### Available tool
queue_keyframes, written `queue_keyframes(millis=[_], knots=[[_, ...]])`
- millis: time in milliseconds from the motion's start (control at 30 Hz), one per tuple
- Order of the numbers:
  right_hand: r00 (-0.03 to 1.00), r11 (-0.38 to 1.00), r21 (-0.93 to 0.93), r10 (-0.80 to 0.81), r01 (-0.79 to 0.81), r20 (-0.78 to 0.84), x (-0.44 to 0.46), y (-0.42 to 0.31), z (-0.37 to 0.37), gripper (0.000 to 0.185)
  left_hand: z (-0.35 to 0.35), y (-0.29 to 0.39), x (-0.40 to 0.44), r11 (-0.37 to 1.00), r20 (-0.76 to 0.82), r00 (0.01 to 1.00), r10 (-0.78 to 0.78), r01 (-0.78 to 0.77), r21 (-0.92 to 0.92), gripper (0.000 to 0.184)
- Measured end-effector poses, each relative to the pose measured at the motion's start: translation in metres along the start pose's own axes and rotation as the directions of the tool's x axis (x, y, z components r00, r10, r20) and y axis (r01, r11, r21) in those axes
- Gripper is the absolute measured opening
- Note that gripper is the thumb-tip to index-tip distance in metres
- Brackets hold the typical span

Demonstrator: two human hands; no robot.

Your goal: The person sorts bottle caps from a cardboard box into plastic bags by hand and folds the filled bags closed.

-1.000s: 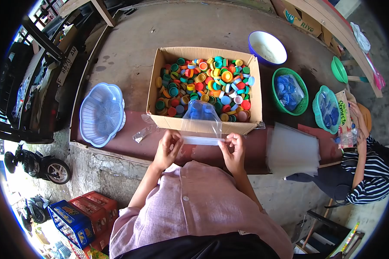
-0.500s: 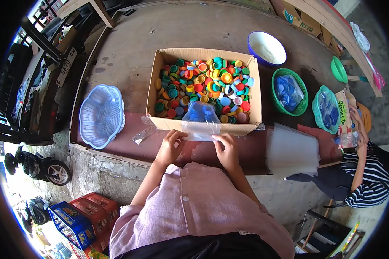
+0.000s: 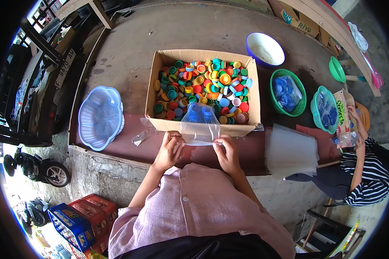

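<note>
A clear plastic bag (image 3: 201, 129) with blue caps in its far end lies over the near edge of a cardboard box (image 3: 186, 125) full of coloured bottle caps (image 3: 199, 80). My left hand (image 3: 169, 151) pinches the left corner of the bag's near edge. At the right corner, my right hand (image 3: 227, 153) pinches the same edge between thumb and fingers. The bag's near part is stretched flat between both hands, just in front of the box.
A blue basket (image 3: 100, 118) stands left. Right are clear plastic sheets (image 3: 291, 151), a green basket (image 3: 304, 103) and a teal basket (image 3: 317, 112) with bagged blue caps, and a white bowl (image 3: 266, 48). A co-worker's hands (image 3: 358, 129) are at far right.
My hands have shifted slightly on the bag's near edge. It looked like a folded strip at first, then flattened, and now hangs wider and lower. The co-worker's hands moved a little.
</note>
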State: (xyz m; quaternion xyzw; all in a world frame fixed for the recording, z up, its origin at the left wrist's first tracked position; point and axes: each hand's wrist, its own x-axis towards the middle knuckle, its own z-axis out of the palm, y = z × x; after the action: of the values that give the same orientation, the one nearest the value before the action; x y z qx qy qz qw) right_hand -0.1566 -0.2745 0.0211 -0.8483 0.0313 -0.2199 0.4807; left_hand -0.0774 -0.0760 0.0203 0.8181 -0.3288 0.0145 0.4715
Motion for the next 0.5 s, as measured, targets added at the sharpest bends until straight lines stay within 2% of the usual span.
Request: queue_keyframes(millis=[67,100,167,233,333,400,500], knots=[[0.989,0.981,0.148,0.114,-0.128,0.095,0.006,-0.019,-0.01,0.006,-0.01,0.011,0.004,0.994,-0.021,0.998,0.064,-0.066,-0.093,0.008],[0.989,0.981,0.148,0.115,-0.129,0.097,0.008,-0.027,-0.015,0.006,-0.013,0.015,0.005,0.994,-0.021,0.998,0.062,-0.063,-0.093,0.008],[0.996,0.986,0.165,0.008,-0.022,0.085,0.013,-0.04,-0.022,0.009,-0.019,0.022,0.008,0.981,-0.05,0.994,0.099,-0.106,-0.161,0.006],[0.996,0.983,0.183,-0.015,-0.001,0.086,0.011,-0.045,-0.025,0.009,-0.02,0.026,0.007,0.976,-0.098,0.989,0.111,-0.127,-0.179,0.006],[0.994,0.987,0.152,0.033,-0.048,0.106,0.002,-0.04,-0.023,0.01,-0.016,0.025,-0.001,0.968,-0.073,0.997,0.02,-0.038,-0.246,0.005],[0.995,0.987,0.132,0.079,-0.086,0.06,-0.003,-0.031,-0.016,0.011,-0.009,0.022,-0.004,0.969,-0.046,0.993,-0.105,0.092,-0.229,0.005],[0.998,0.997,0.041,0.061,-0.062,0.018,-0.006,-0.032,-0.017,0.011,-0.007,0.022,-0.006,0.969,-0.032,0.993,-0.111,0.101,-0.226,0.005]])
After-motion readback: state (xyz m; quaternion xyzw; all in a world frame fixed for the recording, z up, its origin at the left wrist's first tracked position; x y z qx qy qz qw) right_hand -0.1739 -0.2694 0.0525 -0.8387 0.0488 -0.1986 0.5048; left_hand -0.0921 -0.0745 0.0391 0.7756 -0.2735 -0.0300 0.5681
